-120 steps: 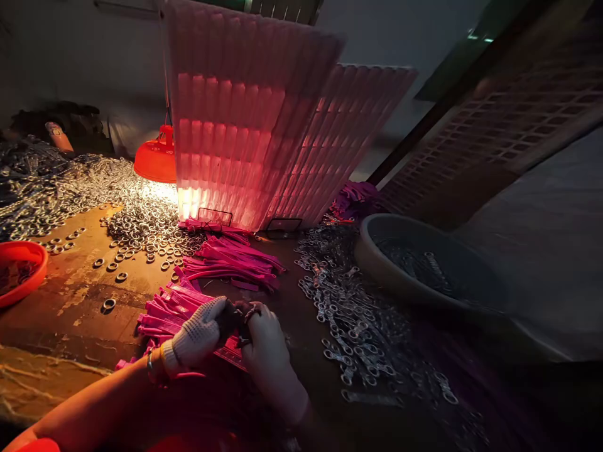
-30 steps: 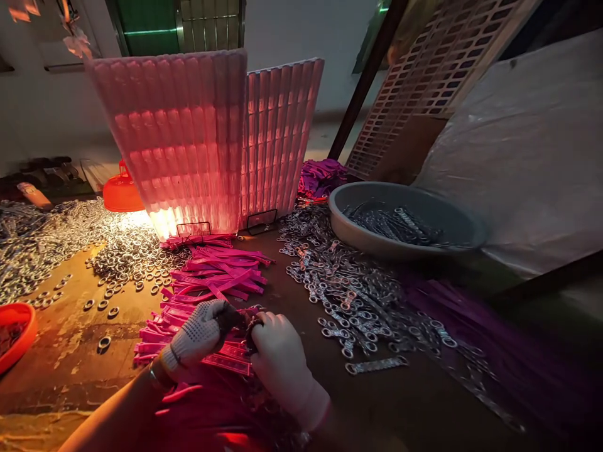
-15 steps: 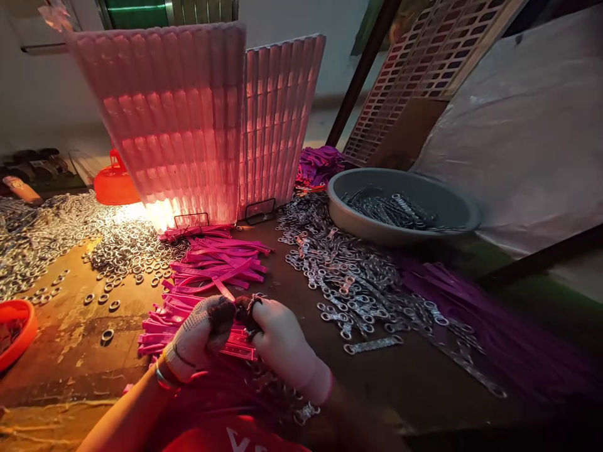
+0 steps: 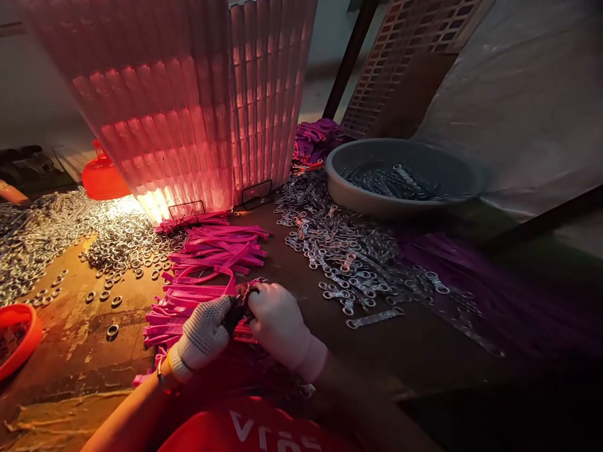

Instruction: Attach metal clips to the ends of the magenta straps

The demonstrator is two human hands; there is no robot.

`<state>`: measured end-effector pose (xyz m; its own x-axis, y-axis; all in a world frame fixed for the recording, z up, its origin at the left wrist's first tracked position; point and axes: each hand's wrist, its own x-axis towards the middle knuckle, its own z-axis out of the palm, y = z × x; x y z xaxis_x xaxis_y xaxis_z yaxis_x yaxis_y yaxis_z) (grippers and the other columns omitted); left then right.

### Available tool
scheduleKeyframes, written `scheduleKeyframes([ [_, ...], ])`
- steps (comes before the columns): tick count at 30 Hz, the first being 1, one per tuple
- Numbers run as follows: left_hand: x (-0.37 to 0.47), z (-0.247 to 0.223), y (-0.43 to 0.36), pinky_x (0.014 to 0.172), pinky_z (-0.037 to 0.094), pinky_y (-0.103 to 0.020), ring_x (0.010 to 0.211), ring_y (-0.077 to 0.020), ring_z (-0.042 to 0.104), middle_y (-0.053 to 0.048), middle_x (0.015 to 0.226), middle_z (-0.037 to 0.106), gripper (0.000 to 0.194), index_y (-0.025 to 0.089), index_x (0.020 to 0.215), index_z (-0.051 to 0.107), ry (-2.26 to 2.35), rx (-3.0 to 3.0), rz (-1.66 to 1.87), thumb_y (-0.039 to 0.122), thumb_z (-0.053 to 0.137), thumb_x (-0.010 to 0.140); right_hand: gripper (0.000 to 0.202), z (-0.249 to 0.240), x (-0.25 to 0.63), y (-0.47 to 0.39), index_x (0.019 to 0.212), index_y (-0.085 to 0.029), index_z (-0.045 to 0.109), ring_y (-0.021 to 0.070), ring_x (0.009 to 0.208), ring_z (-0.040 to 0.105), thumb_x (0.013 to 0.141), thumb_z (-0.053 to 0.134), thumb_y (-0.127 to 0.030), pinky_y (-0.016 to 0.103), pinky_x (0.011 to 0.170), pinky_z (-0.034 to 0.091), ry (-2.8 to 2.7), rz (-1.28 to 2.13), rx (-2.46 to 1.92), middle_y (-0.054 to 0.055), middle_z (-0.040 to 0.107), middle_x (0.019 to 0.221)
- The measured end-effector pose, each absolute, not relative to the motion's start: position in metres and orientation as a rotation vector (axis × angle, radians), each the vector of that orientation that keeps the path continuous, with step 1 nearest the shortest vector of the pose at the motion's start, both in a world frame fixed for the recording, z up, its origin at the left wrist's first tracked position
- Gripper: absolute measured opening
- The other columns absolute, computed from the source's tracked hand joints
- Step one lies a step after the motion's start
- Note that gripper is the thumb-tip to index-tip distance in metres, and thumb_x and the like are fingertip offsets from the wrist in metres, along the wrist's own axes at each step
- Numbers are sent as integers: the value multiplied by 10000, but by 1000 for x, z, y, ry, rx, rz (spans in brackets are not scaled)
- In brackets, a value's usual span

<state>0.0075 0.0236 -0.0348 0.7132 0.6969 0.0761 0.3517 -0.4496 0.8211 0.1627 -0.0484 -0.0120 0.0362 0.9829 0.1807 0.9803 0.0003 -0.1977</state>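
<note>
Both forearms angling in, gloved hands meeting over the brown table [image 4: 78, 351]. Left hand [image 4: 205, 333] curling its fingers, thumb on top, palm side turned inward. Right hand [image 4: 277, 320] bending in, knuckles up, fingertips closing against the left's. One pink strap [image 4: 231, 284] is arching up to the joined fingertips; cannot tell what either hand is gripping. Pink pile [image 4: 172, 314] is lying beneath and left.

Left hand [image 4: 205, 333] and right hand [image 4: 280, 323] are meeting over magenta strips [image 4: 172, 314], loose rings [image 4: 125, 248] are lying left of both, metal links [image 4: 342, 257] are spreading to their right
</note>
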Motion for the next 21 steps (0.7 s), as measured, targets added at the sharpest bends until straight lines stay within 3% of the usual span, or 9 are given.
scheduleKeyframes([
  [5, 5, -34, 24, 494, 306, -218, 490, -97, 395, 18, 560, 517, 275, 166, 737, 621, 877, 1704, 497, 363, 524, 903, 227, 3, 164, -52, 926, -144, 646, 234, 864, 612, 734, 549, -73, 315, 699, 360, -2085, 249, -2105, 127, 690, 983],
  [12, 3, -43, 16, 625, 373, -242, 682, -155, 535, -32, 711, 660, 211, 159, 740, 677, 901, 2004, 481, 262, 554, 876, 189, -11, 165, -53, 937, -156, 635, 240, 729, 677, 783, 527, -136, 304, 566, 317, -2212, 354, -2114, 108, 725, 814],
  [21, -8, -18, 46, 654, 397, -252, 686, -166, 574, -44, 761, 687, 180, 193, 803, 699, 754, 2318, 348, 278, 568, 892, 174, -14, 167, -55, 966, -138, 637, 264, 723, 677, 832, 533, -176, 302, 572, 326, -2358, 268, -2060, 132, 717, 796],
])
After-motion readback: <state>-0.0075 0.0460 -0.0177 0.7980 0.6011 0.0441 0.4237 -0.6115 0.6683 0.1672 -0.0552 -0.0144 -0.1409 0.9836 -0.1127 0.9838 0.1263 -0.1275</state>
